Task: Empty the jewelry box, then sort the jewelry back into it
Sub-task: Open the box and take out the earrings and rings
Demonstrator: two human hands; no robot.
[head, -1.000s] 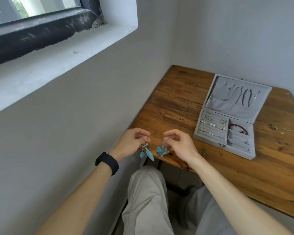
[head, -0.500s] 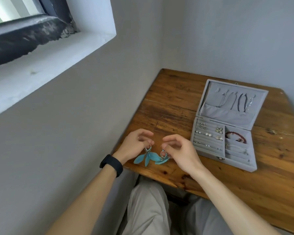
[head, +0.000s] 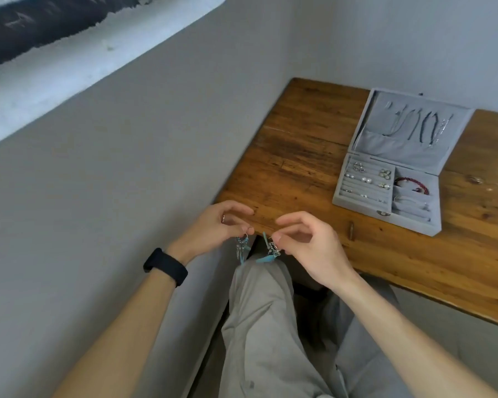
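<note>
the left hand [head: 216,228] pinches one blue feather earring [head: 242,247] by its hook, the right hand [head: 308,248] pinches its twin [head: 271,251], both just off the near edge of the tabletop [head: 299,168]. best keep them apart and over the wood, heading for the open jewelry box [head: 385,219] to the right.

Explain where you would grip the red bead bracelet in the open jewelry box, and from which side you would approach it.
Pinch the red bead bracelet on its far arc of beads, coming down from above. It lies as a loop inside a walled compartment of the jewelry box, so side approaches look blocked and only the top is open.
</note>
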